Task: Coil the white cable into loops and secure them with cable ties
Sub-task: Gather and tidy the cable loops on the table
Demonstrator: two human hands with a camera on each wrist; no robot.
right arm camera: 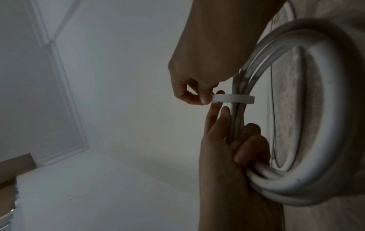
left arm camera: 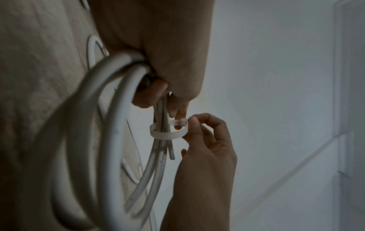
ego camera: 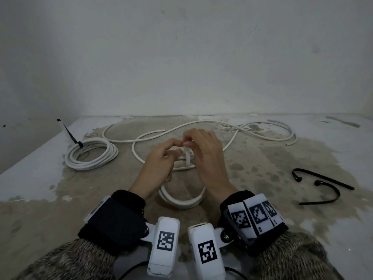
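Observation:
I hold a small coil of white cable (ego camera: 181,201) upright above the table, between both hands. My right hand (ego camera: 207,158) grips the top of the coil (right arm camera: 326,109), fingers curled round the bunched strands. A white cable tie (left arm camera: 168,135) circles those strands as a loose ring. My left hand (left arm camera: 205,140) pinches the tie (right arm camera: 233,98) at its head between thumb and forefinger. In the head view the tie (ego camera: 187,158) shows between the fingertips of my left hand (ego camera: 159,164) and the right hand. One cut cable end hangs below the ring.
A finished white coil (ego camera: 90,156) bound with a black tie (ego camera: 69,132) lies at the left, near the table's left edge. Loose white cable (ego camera: 181,128) snakes across the back of the table. Two black cable ties (ego camera: 323,178) (ego camera: 331,197) lie at the right.

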